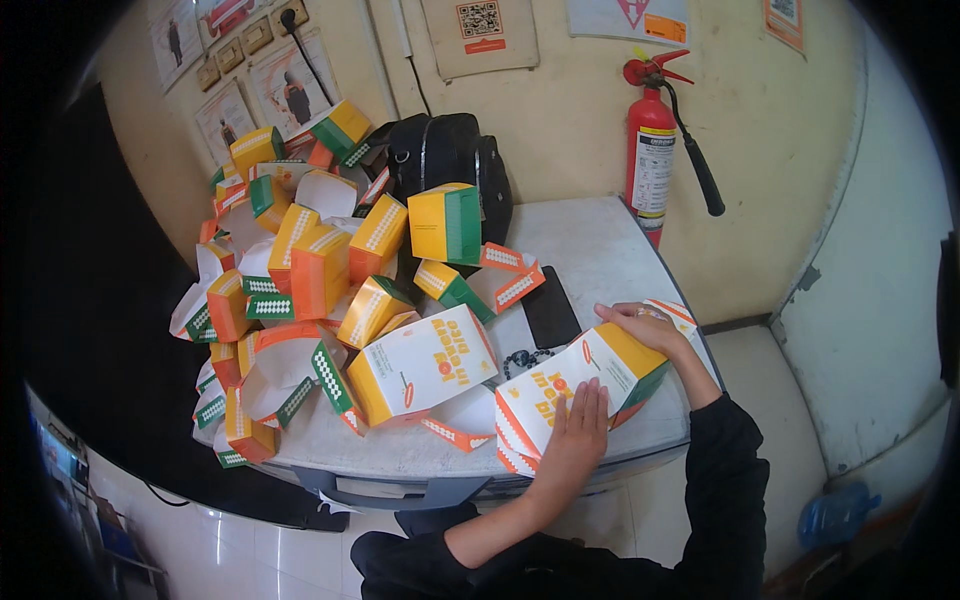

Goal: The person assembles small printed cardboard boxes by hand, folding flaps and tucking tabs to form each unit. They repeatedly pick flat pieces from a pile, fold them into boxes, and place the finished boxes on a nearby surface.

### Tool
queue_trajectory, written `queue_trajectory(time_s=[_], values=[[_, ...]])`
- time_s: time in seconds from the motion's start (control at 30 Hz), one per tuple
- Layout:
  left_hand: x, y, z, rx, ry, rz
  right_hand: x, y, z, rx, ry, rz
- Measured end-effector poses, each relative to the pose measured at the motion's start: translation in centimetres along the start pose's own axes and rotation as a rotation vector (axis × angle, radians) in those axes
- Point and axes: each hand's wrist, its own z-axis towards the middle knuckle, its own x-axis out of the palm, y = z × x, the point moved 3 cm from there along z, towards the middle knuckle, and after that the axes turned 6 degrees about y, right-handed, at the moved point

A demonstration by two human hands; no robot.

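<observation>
A white cardboard box (570, 393) with yellow, orange and green ends lies on the white table at my front right. Its side panel faces up, and an orange-patterned flap end points toward me. My left hand (580, 425) rests flat on that panel, fingers stretched out. Around the box's far yellow end curls my right hand (645, 328), part of its grip hidden behind the box. Left of it lies a similar box (425, 365), with an open flap piece (465, 415) between the two. A dark beaded bracelet (526, 362) sits just beyond.
Several yellow, orange and green cartons (322, 270) are heaped on the table's left. A black phone (550, 310) lies behind my box, and a black bag (440, 155) stands against the wall. A red fire extinguisher (650, 150) hangs beyond the table (590, 230). A blue water bottle (838, 515) lies at right.
</observation>
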Motion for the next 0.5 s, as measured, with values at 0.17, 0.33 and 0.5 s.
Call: queue_trajectory(time_s=[0.17, 0.33, 0.5], values=[[0.5, -2.3, -0.4, -0.074, 0.095, 0.059, 0.7, 2.0, -0.3, -0.018, -0.083, -0.382], [0.2, -1.5, -1.3, -0.002, 0.211, -0.018, 2.7, 3.0, -1.5, -0.024, -0.291, -0.512], [0.9, 2.6, -0.6, -0.071, 0.266, -0.811, 3.2, 3.3, -2.2, -0.156, -0.420, -0.437]])
